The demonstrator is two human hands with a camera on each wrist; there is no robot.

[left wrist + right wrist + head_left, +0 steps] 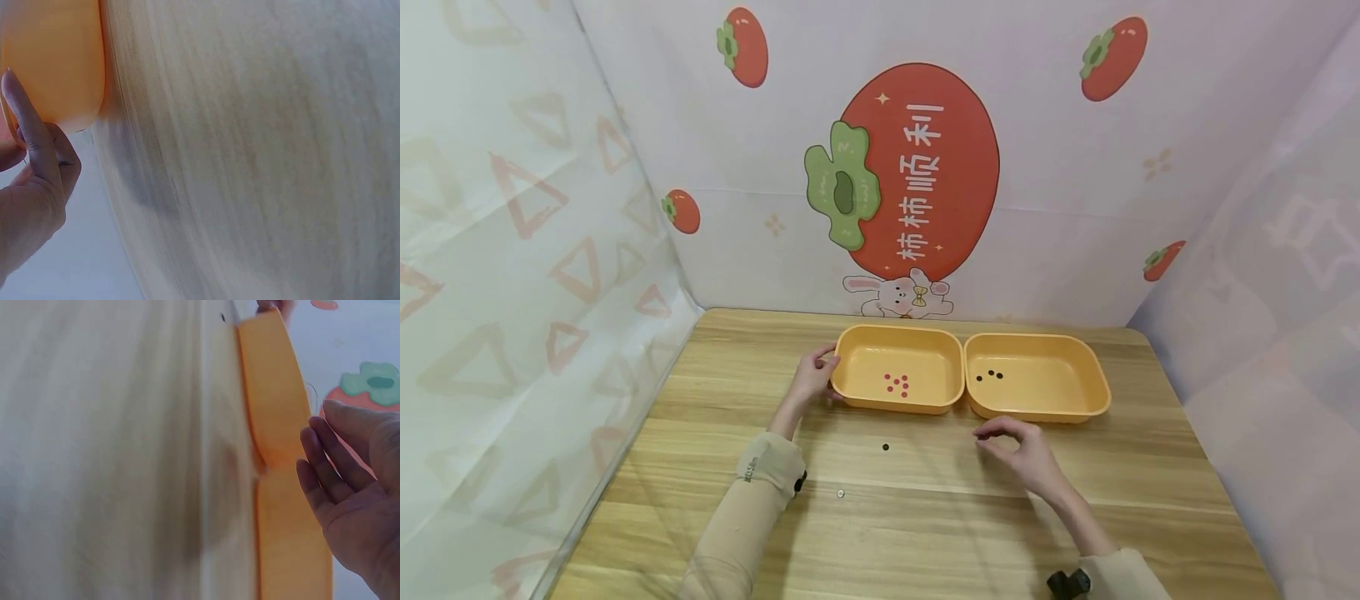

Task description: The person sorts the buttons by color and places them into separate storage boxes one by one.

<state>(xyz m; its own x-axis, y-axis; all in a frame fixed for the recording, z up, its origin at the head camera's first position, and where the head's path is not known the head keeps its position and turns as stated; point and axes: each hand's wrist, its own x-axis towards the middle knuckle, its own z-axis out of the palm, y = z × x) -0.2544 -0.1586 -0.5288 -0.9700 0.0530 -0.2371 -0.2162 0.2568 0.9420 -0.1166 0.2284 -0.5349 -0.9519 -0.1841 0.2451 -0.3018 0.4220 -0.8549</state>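
My left hand (813, 375) grips the left end of a yellow-orange plastic tray (861, 367). In the left wrist view its fingers lie along the outer wall at the rim. Several small red buttons (897, 382) lie inside this tray. A second tray (1052, 383) adjoins it on the right, with 3 black buttons (991, 372) near its left end. My right hand (1024, 454) hovers in front of the second tray, thumb and forefinger pinching what looks like a small dark button (982, 437). The right wrist view does not show that piece clearly.
On the wooden table (910, 533), a black button (885, 447) lies in front of the left tray, and a small pale button (840, 494) sits nearer me. A printed white cloth (760, 258) hangs behind the table, with more cloth at both sides.
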